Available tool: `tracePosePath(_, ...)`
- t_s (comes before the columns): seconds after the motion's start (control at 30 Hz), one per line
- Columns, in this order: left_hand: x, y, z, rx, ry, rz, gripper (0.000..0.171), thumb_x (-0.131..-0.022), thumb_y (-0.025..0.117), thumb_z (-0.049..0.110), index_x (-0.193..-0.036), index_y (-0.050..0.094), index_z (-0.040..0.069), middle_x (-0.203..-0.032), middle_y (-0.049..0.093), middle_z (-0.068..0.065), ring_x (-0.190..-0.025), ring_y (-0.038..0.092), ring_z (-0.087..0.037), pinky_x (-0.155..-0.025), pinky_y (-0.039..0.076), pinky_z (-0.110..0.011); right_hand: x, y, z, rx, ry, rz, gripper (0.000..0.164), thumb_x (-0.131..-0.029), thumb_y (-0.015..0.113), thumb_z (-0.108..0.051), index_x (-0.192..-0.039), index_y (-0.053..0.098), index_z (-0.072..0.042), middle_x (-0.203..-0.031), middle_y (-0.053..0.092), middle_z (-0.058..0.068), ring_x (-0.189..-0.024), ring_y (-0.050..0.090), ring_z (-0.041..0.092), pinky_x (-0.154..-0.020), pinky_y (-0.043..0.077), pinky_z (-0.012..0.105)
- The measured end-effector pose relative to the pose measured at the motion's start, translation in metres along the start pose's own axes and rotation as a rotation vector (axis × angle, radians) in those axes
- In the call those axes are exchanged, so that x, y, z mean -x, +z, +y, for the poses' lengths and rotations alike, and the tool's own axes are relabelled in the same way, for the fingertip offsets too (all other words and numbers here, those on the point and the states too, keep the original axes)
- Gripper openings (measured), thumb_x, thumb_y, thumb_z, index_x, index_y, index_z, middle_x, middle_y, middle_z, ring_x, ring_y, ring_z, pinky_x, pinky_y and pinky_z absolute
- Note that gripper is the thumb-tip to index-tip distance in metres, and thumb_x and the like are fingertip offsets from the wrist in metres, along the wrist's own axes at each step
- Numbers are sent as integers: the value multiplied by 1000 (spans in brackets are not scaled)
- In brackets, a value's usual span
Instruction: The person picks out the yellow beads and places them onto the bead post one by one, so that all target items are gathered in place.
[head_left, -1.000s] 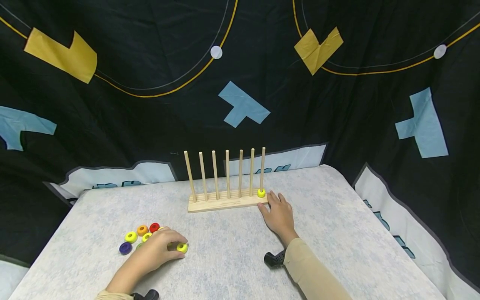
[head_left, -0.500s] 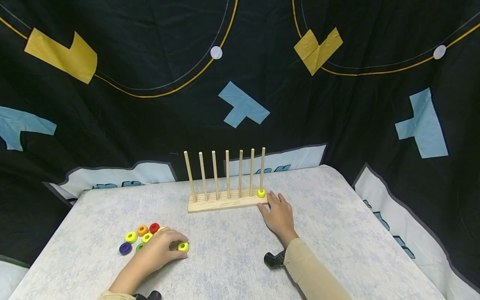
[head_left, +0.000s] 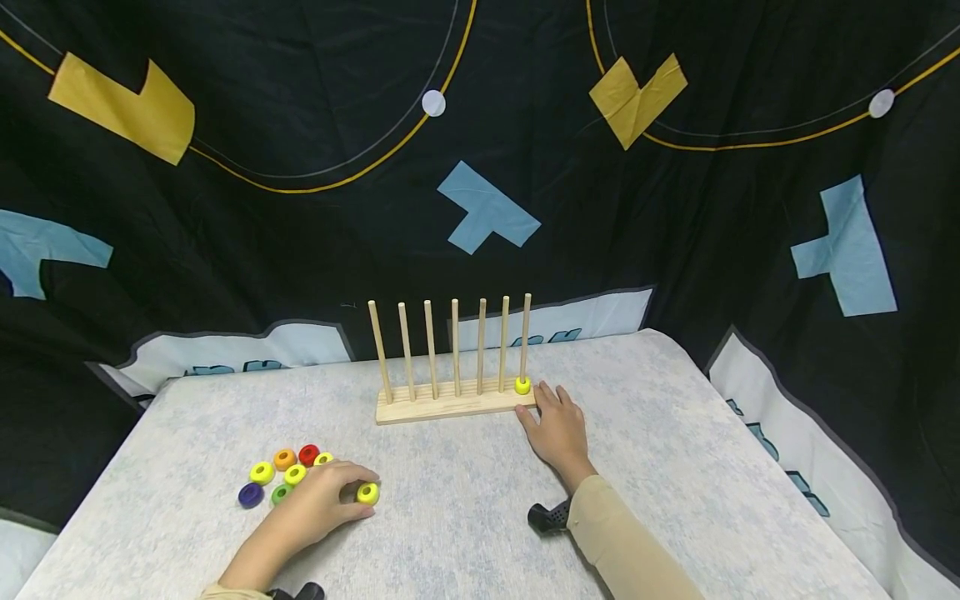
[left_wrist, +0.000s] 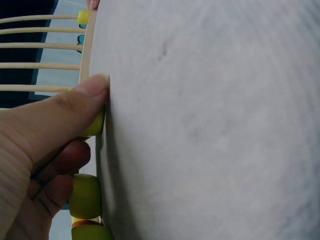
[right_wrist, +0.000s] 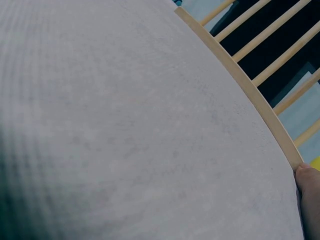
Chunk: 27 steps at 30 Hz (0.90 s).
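My left hand (head_left: 318, 497) pinches a yellow ring bead (head_left: 367, 493) between thumb and index finger, low over the table. In the left wrist view, the thumb (left_wrist: 82, 100) covers most of that bead. A wooden peg rack (head_left: 453, 406) with several upright pegs stands at the back. Another yellow bead (head_left: 522, 386) sits at the foot of its rightmost peg. My right hand (head_left: 561, 433) rests at the rack's right end, fingers extended. Its thumb (right_wrist: 307, 180) touches the front corner of the base in the right wrist view.
Beside the left hand lie loose ring beads: purple (head_left: 251, 496), orange (head_left: 285, 459), red (head_left: 308, 454), green (head_left: 281, 493) and several yellow (head_left: 262, 472). Dark fabric (head_left: 360, 233) with taped shapes hangs behind the pale table (head_left: 457, 517).
The left hand has shifted slightly right with the yellow bead, and more of the green and yellow beads behind it shows. The right hand and the rack have stayed put.
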<state>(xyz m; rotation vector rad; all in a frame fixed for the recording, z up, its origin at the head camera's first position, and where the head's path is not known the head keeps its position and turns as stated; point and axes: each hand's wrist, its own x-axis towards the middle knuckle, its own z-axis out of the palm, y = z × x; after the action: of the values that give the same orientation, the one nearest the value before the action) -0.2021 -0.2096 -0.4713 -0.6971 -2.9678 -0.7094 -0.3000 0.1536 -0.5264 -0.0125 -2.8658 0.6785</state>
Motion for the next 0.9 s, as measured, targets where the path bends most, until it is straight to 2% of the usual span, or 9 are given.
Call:
tracePosePath(0.17, 0, 1, 2, 4, -3, 14, 26, -78, 84, 28, -102, 75, 22, -101, 72, 12, -100, 67, -14, -90, 57, -40, 0, 0, 0, -2, -1, 2, 64, -99, 49, -54, -150, 44, -16, -159, 39, 6, -150, 27, 36, -121, 25, 57)
tracePosePath(0.33, 0, 1, 4, 41, 1, 53, 28, -77, 84, 28, -102, 74, 20, -97, 69, 13, -86, 60, -3, -76, 55, -26, 0, 0, 1, 3, 0, 0, 64, -99, 49, -54, -151, 44, -16, -159, 39, 6, -150, 27, 36, -121, 24, 57)
tracePosePath(0.47, -1, 1, 5, 83, -4, 76, 30, -77, 85, 28, -103, 74, 17, -95, 69, 12, -80, 56, 1, -69, 51, -20, 0, 1, 2, 4, 0, -1, 64, -100, 49, -54, -151, 43, -16, -159, 38, 6, -150, 27, 36, -121, 25, 58)
tracePosePath(0.63, -3, 0, 9, 142, -15, 94, 31, -77, 85, 25, -105, 74, 17, -99, 70, 11, -82, 61, 1, -70, 55, -20, 0, 1, 2, -2, 1, 0, 65, -99, 49, -54, -151, 44, -15, -159, 39, 6, -150, 27, 35, -121, 25, 57)
tracePosePath(0.9, -8, -1, 20, 229, 24, 212, 32, -76, 86, 20, -106, 76, 14, -99, 70, 11, -83, 63, -2, -73, 58, -24, 0, 1, 2, -4, -2, 7, 65, -99, 49, -53, -151, 44, -15, -159, 39, 6, -150, 27, 36, -121, 25, 58)
